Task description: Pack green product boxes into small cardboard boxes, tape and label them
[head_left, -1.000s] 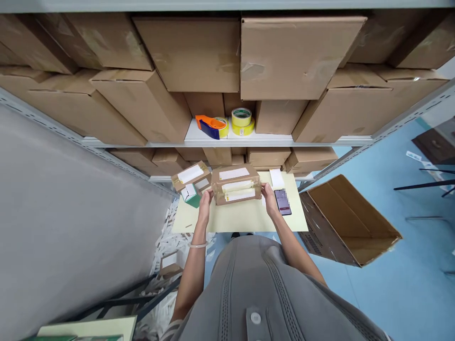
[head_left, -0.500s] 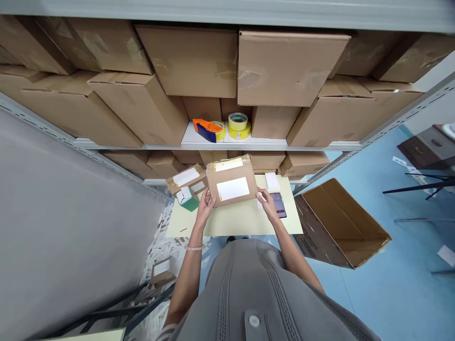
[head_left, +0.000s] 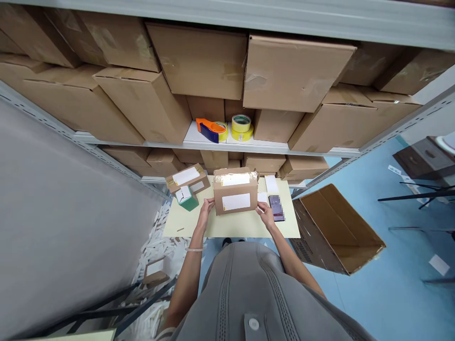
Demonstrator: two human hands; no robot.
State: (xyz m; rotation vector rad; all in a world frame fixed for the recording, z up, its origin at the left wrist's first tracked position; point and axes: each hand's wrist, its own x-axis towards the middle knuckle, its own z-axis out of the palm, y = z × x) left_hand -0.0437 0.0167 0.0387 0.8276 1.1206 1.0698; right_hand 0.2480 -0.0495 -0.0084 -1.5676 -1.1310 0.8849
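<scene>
Between my two hands is a brown cardboard box [head_left: 236, 189] with a white label on its front and another across its taped top edge. My left hand [head_left: 205, 211] has its fingertips at the box's lower left side. At the lower right side my right hand [head_left: 265, 214] grips it with bent fingers. I cannot tell whether the box's underside rests on the pale table [head_left: 227, 229]. Left of it lie a smaller labelled carton [head_left: 202, 184] and a green-and-white box [head_left: 188, 202]. A phone [head_left: 276, 208] lies right of my right hand.
Shelves ahead hold several cartons [head_left: 298, 71], an orange and blue tape dispenser [head_left: 209, 130] and yellow tape rolls [head_left: 241, 128]. A large open carton [head_left: 320, 237] stands on the floor at right. Paper scraps [head_left: 156, 248] cover the floor at left, beside the wall [head_left: 71, 213].
The box has come down and tilted more upright, so its taped top edge shows more. Both hands moved slightly lower with it. The view has shifted a little.
</scene>
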